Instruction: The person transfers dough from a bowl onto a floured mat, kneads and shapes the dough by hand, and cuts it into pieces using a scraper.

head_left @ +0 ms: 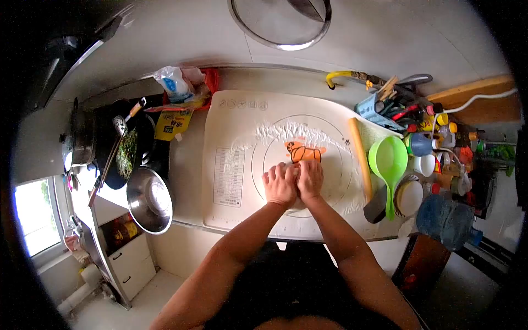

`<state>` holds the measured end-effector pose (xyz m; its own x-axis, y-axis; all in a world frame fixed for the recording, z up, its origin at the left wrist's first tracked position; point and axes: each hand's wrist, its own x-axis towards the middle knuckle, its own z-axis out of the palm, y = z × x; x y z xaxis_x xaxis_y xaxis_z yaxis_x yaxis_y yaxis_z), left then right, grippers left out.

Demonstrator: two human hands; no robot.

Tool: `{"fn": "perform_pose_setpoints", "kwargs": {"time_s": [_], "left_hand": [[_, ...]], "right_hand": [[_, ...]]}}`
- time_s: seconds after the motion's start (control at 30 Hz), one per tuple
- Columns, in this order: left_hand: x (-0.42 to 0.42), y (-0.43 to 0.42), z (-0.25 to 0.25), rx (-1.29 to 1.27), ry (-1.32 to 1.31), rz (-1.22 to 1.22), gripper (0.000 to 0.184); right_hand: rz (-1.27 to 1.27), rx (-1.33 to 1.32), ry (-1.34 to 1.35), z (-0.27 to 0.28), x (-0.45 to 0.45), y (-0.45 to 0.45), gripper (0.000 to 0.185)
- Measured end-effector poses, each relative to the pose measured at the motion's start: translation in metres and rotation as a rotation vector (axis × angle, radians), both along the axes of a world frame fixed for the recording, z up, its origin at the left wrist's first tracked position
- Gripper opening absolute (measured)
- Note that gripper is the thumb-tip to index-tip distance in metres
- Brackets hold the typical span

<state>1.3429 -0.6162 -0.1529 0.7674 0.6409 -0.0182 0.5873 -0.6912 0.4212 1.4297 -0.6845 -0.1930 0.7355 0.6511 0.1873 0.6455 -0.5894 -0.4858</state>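
Observation:
My left hand (280,186) and my right hand (310,180) press down side by side on the pale baking mat (231,132), thumbs close together. Their fingers curl over a lump of pale dough (297,205), mostly hidden beneath the palms. White flour (291,132) is smeared across the mat beyond my fingertips. An orange cartoon print (304,152) shows just ahead of the hands, inside the printed circles. Along the mat's right side lies a wooden rolling pin (359,157).
A steel bowl (149,200) and a dark pan with greens (127,154) stand at left, near plastic bags (179,85). At right are a green ladle-shaped scoop (388,159), several bottles and jars, and a large blue water bottle (445,220). A glass lid (280,22) hangs above.

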Motion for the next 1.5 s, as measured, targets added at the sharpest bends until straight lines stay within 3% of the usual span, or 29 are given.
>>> {"fn": "perform_pose_setpoints", "kwargs": {"time_s": [0.1,0.17,0.2,0.23,0.3,0.4,0.47,0.5,0.57,0.63,0.7,0.77,0.83,0.9,1.0,1.07,1.13,1.23,1.3,1.37,1.4,1.5], "left_hand": [[0.027,0.021,-0.003,-0.055,0.005,0.038,0.029],[0.045,0.036,0.003,-0.107,0.027,0.021,0.026],[0.044,0.034,-0.039,0.23,-0.105,-0.031,0.025],[0.058,0.045,0.001,-0.062,0.004,0.025,0.024],[0.068,0.051,-0.011,-0.022,-0.041,0.048,0.026],[0.066,0.049,-0.004,-0.067,0.019,0.088,0.032],[0.068,0.057,0.002,-0.055,0.055,0.115,0.034],[0.06,0.066,0.006,-0.166,0.076,0.051,0.034],[0.029,0.063,0.011,-0.42,0.136,-0.072,0.034],[-0.001,0.035,0.024,-0.026,-0.05,-0.276,0.027],[-0.036,0.007,-0.013,-0.007,-0.235,-0.319,0.021],[-0.051,-0.018,0.005,0.078,-0.386,-0.192,0.03],[-0.058,-0.035,0.011,0.027,-0.142,-0.182,0.033],[-0.058,-0.04,0.003,0.21,-0.256,-0.148,0.039],[-0.04,-0.029,-0.022,0.072,-0.198,-0.083,0.04],[-0.012,-0.01,-0.005,0.026,-0.153,-0.042,0.039],[0.006,0.005,-0.054,0.088,-0.122,-0.075,0.038],[0.047,0.038,-0.036,-0.015,-0.234,-0.152,0.04],[0.054,0.045,-0.076,0.594,-0.265,-0.107,0.039],[0.071,0.061,-0.064,0.794,-0.267,-0.101,0.035],[0.078,0.067,-0.01,0.457,0.001,-0.244,0.03],[0.081,0.07,-0.05,0.518,-0.012,-0.097,0.035]], "right_hand": [[-0.045,0.026,-0.116,-0.003,0.024,0.024,0.016],[0.024,0.197,-0.148,-0.008,0.035,0.026,0.013],[-0.023,0.13,-0.168,-0.026,0.039,0.027,0.011],[-0.075,0.068,-0.194,-0.026,0.044,0.031,0.009],[-0.098,0.154,-0.121,-0.026,0.049,0.04,0.008],[-0.05,0.283,-0.28,-0.018,0.042,0.034,0.012],[-0.044,0.123,-0.007,0.016,0.042,0.042,0.018],[-0.052,0.128,-0.005,0.036,0.037,0.039,0.018],[-0.014,-0.004,0.59,0.066,0.015,0.016,0.021],[0.088,0.005,0.248,0.072,-0.017,-0.005,0.016],[0.178,0.009,0.259,0.093,-0.035,-0.025,0.014],[0.229,0.196,0.026,0.066,-0.054,-0.048,0.025],[0.156,0.128,0.016,0.053,-0.069,-0.063,0.033],[0.167,0.099,-0.104,0.032,-0.068,-0.065,0.04],[0.148,-0.042,-0.066,0.016,-0.044,-0.05,0.037],[0.137,-0.047,-0.033,0.013,-0.016,-0.026,0.038],[0.131,-0.178,0.058,0.021,0.009,-0.005,0.037],[0.075,-0.116,0.034,0.005,0.041,0.021,0.047],[0.098,-0.243,-0.034,-0.002,0.054,0.031,0.041],[0.045,-0.173,0.041,0.013,0.065,0.045,0.037],[0.041,-0.225,0.071,0.016,0.071,0.049,0.033],[0.0,-0.166,-0.027,-0.012,0.075,0.053,0.034]]}}
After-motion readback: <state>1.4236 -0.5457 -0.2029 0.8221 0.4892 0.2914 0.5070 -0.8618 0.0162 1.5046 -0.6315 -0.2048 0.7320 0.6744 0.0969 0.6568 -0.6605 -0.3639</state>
